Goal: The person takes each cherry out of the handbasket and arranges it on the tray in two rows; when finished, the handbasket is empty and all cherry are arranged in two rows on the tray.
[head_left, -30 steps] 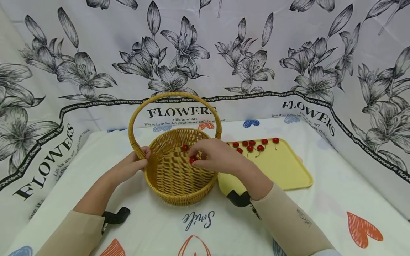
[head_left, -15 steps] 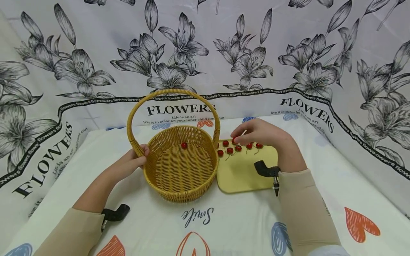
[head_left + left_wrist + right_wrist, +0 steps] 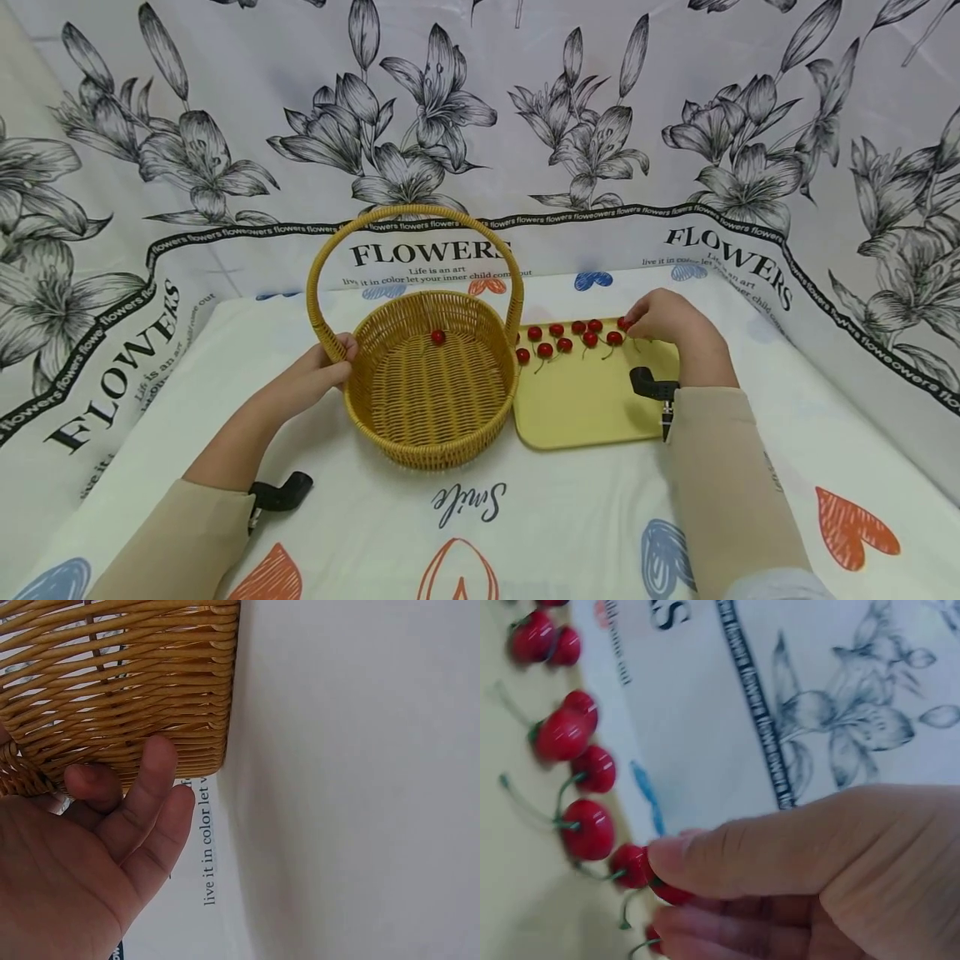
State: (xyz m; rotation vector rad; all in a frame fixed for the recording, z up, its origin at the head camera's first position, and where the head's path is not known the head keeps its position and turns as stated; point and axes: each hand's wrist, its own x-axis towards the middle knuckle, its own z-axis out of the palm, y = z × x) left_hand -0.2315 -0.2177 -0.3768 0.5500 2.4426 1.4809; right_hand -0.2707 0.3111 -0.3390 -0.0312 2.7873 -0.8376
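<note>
My left hand (image 3: 315, 377) holds the yellow wicker basket (image 3: 438, 457) where its tall handle (image 3: 408, 210) meets the left side. In the left wrist view, several fingers lie against the woven wall (image 3: 150, 690). Inside the basket a single red cherry (image 3: 438, 337) rests near the back. At the far edge of the yellow tray (image 3: 592, 408), my right hand (image 3: 671, 321) pinches a cherry (image 3: 671, 891) between thumb and fingers. Several stemmed cherries (image 3: 590, 339) lie along the tray's far side, some very close to the pinched one. The hand hides the tray's far right corner.
Basket and tray stand side by side on a white cloth (image 3: 390, 533) printed with hearts and lettering. Behind them rises a flower-printed fabric backdrop (image 3: 420, 125). Each wrist carries a black camera mount (image 3: 281, 492).
My right hand has moved right from inside the basket, where it held a cherry, to the tray's far right. One cherry still shows in the basket. The left hand keeps its hold.
</note>
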